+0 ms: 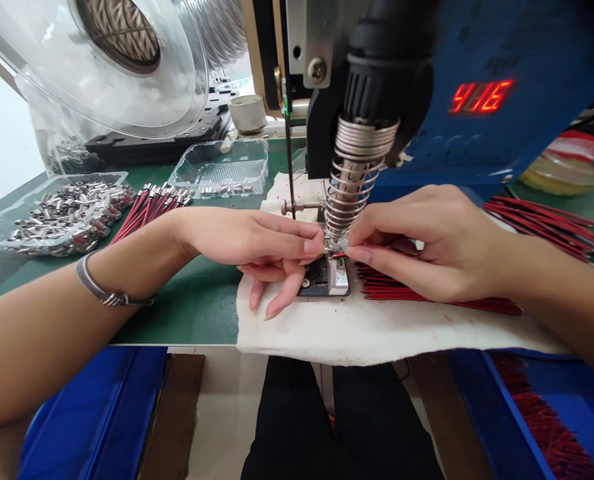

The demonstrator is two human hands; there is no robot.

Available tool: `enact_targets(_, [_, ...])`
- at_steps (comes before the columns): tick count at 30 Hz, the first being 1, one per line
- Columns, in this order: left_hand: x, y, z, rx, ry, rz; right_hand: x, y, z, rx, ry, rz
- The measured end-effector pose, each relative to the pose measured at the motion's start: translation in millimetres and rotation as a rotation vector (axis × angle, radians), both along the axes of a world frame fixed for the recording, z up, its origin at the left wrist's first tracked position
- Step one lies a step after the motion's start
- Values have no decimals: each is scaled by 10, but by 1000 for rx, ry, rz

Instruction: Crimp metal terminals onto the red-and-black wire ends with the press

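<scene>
My left hand point(257, 250) and my right hand point(427, 240) meet under the coil-guarded nozzle of a hot-air gun point(359, 180). Between their pinched fingertips runs a short red wire point(337, 255), held just above a small metal fixture point(329, 277) on a white cloth point(377, 327). The left thumb and forefinger pinch one end, the right thumb and forefinger the other. A bundle of red wires point(427, 293) lies under my right hand. A metal bangle point(101, 290) circles my left wrist.
A pile of small metal terminals point(61, 213) lies at left beside red wires fitted with terminals point(147, 203). Behind are a clear plastic tray point(221, 167) and a clear reel point(111, 60). The blue machine shows a red display point(481, 97). Blue bins point(97, 413) sit below the table edge.
</scene>
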State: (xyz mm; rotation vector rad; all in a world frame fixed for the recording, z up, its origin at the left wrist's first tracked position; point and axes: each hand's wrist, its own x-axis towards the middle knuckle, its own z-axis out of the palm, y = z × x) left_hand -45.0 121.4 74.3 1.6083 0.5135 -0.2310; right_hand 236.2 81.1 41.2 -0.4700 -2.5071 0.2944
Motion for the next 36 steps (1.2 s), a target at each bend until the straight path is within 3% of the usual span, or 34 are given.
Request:
enact_targets(9, [34,-14,21,0,5,6,-28,-19,21,-164,7,-54])
enact_targets(36, [22,1,-11,5,-5,-10,-118,-216,-11,-90,56,-265])
